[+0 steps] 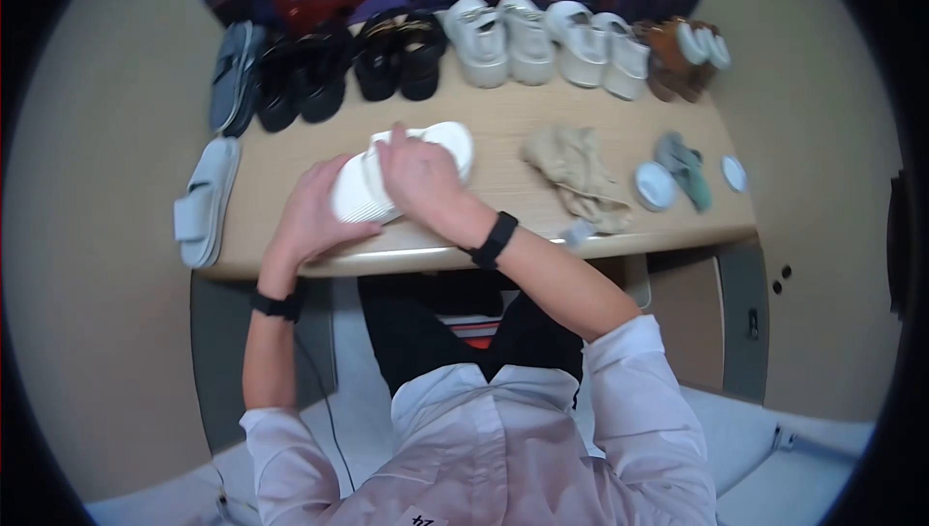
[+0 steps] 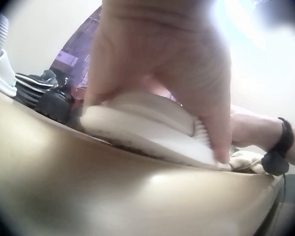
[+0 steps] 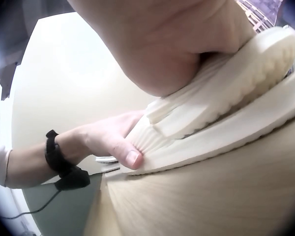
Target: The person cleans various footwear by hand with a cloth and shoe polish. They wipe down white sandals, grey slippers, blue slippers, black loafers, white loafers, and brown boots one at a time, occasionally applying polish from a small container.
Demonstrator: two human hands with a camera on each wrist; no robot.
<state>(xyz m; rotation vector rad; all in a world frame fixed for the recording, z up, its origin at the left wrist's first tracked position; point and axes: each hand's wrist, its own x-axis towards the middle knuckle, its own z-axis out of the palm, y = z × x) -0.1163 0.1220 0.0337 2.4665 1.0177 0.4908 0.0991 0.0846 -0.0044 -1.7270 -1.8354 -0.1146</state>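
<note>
A pair of white slippers with ribbed insoles lies near the table's front edge, angled toward the upper right in the head view. My left hand [image 1: 310, 207] grips the near left end of a white slipper [image 1: 356, 199], its thumb along the near edge. In the right wrist view, the left thumb presses the ribbed insole of the lower slipper [image 3: 250, 125]. Across the middle, my right hand [image 1: 421, 176] holds the upper slipper [image 3: 236, 93], which overlaps the lower one. The right palm hides part of the upper slipper.
Along the back stand dark slides [image 1: 235, 81], black sandals [image 1: 314, 76], white shoes [image 1: 481, 47] and brown sandals [image 1: 668, 57]. A grey slide [image 1: 205, 205] lies at the left edge. Rightward are a beige cloth [image 1: 578, 170], a grey-green cloth [image 1: 687, 168] and a white round container [image 1: 655, 185].
</note>
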